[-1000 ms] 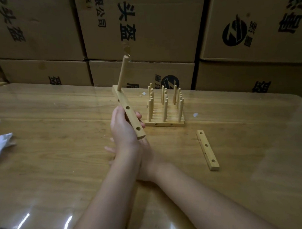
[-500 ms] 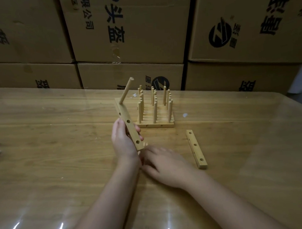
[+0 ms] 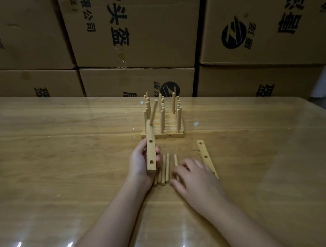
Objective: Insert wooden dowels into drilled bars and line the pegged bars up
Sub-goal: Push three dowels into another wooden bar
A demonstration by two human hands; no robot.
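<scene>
Reaching for the next dowel: one hole filled, two open

Left hand grips the drilled bar just above the table, one dowel standing in its far hole. A second ago the bar was raised and tilted; it now sits lower and points straight away. Right hand has moved out from under the left arm, uncovering the loose dowels lying between the hands. Its fingers curl over the rightmost one; whether they pinch it cannot be determined. Hands are apart. Finished pegged bars stand lined up at the far side, a spare bar lies right. Judgement: second insertion is imminent.
</scene>
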